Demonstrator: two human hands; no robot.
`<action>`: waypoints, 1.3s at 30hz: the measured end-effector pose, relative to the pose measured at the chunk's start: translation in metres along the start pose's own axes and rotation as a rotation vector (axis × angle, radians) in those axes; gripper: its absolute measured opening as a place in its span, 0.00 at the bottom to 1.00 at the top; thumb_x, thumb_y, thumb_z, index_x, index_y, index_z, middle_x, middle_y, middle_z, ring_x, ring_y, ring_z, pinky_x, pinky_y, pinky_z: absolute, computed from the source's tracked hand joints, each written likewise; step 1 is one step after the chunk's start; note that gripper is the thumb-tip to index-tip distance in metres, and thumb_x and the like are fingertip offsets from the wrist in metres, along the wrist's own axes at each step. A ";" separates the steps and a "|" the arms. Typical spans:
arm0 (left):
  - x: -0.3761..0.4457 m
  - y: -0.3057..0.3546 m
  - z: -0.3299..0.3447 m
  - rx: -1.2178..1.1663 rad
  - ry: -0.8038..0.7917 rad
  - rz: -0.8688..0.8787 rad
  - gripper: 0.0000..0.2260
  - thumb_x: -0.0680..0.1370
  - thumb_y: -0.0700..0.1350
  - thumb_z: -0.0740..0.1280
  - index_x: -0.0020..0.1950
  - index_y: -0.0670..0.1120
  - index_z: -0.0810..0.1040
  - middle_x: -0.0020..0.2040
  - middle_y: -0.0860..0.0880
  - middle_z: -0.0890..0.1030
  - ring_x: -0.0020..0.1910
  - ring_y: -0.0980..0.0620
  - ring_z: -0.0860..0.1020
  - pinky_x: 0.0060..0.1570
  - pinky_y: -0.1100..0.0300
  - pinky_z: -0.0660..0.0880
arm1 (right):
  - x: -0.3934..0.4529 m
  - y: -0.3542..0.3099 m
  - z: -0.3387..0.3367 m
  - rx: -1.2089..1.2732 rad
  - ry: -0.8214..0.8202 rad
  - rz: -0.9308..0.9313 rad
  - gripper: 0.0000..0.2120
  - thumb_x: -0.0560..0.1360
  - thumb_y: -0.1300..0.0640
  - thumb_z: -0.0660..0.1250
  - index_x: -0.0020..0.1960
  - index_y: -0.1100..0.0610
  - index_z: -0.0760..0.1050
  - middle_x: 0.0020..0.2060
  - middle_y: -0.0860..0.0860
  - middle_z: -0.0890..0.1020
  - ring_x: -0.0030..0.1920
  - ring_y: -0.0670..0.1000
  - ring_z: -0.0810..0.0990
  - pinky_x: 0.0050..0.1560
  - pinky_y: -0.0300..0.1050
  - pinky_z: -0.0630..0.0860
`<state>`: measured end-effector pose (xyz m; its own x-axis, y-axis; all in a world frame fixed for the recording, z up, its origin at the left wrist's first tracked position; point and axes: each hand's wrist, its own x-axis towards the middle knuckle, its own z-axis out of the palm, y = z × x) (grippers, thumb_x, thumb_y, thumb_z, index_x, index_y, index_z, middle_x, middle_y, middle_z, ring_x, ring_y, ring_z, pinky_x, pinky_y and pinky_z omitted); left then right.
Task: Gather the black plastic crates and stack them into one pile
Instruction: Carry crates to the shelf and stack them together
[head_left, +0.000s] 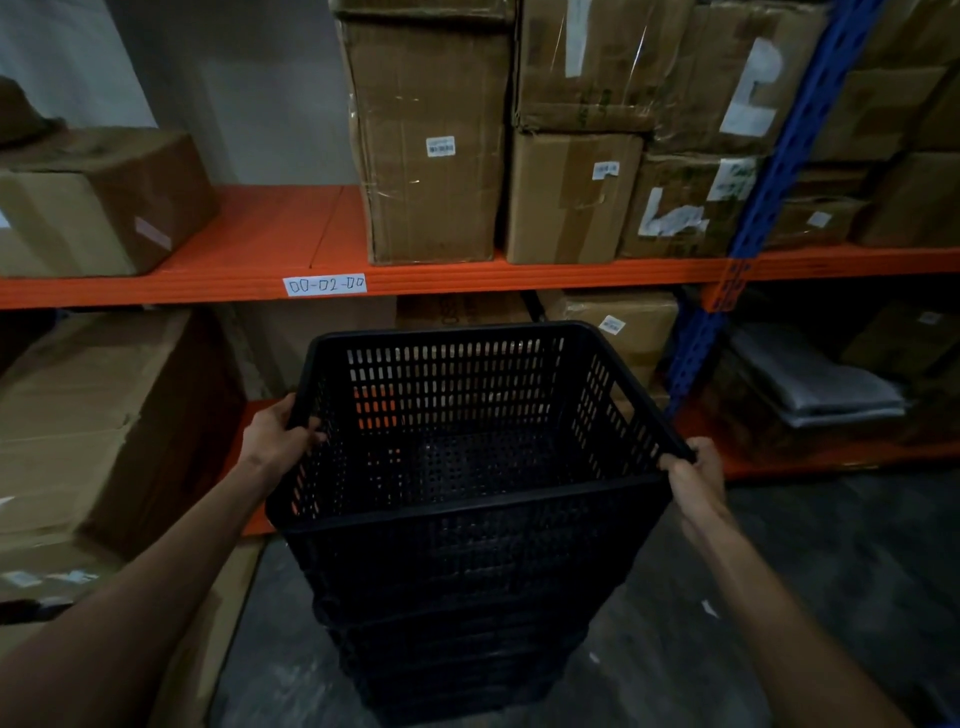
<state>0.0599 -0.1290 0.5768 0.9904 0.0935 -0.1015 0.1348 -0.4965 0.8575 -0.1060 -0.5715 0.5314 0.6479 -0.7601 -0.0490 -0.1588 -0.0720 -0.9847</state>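
A black slotted plastic crate (467, 415) sits as the top one of a pile of nested black crates (457, 639) that stands on the grey floor in front of me. My left hand (278, 439) grips the top crate's left rim, fingers curled over the edge. My right hand (693, 470) grips its right rim near the front corner. The crate is upright and empty. The lower crates show only as stacked rims below it.
An orange shelf beam (467, 280) runs across behind the crates, loaded with cardboard boxes (431, 150). A blue rack upright (727, 291) stands at the right. More boxes (104, 431) sit low at the left, and flat cardboard (208, 649) leans beside the pile.
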 end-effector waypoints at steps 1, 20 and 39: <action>0.001 0.000 0.000 0.004 0.003 0.005 0.20 0.73 0.36 0.70 0.61 0.53 0.78 0.45 0.50 0.82 0.39 0.52 0.79 0.44 0.59 0.77 | 0.000 0.000 0.000 -0.003 0.001 0.000 0.09 0.71 0.68 0.63 0.47 0.58 0.66 0.42 0.56 0.71 0.39 0.52 0.70 0.34 0.44 0.66; -0.002 0.006 0.010 0.453 -0.012 0.066 0.26 0.76 0.39 0.63 0.73 0.45 0.60 0.53 0.36 0.78 0.49 0.36 0.79 0.51 0.43 0.78 | -0.005 -0.015 0.002 -0.557 -0.051 -0.158 0.27 0.69 0.53 0.73 0.66 0.48 0.67 0.61 0.53 0.74 0.62 0.58 0.74 0.62 0.56 0.71; -0.020 0.003 -0.009 0.433 0.112 0.324 0.23 0.76 0.47 0.64 0.71 0.53 0.68 0.69 0.44 0.66 0.67 0.40 0.68 0.60 0.41 0.73 | -0.026 -0.060 0.046 -1.012 -0.183 -0.392 0.19 0.75 0.40 0.63 0.63 0.45 0.73 0.69 0.50 0.67 0.68 0.60 0.64 0.65 0.61 0.62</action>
<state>0.0399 -0.1253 0.5861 0.9772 -0.0431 0.2077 -0.1527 -0.8226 0.5478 -0.0797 -0.5177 0.5843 0.8741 -0.4678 0.1304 -0.4013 -0.8469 -0.3488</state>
